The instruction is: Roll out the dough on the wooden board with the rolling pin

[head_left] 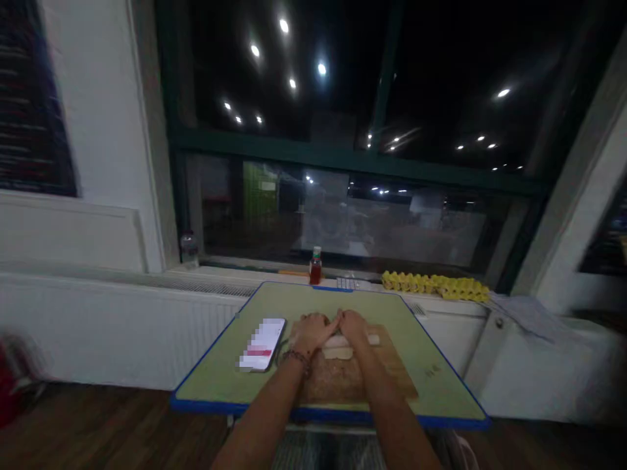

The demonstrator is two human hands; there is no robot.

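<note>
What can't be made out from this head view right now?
All in the head view:
Left hand, right hand: fingertips mostly hidden behind the hands themselves; grip unclear.
Pale pieces: partly covered by the right hand.
Phone: screen pixelated.
Red bottle: any label too small.
Red object: blurred, cut off by left edge.

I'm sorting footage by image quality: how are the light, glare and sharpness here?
In the head view: dim overall, bright light spots glaring in the dark window; the phone bright but pixelated; left hand and right hand soft, fine detail lost; red object at the left edge blurred.
</note>
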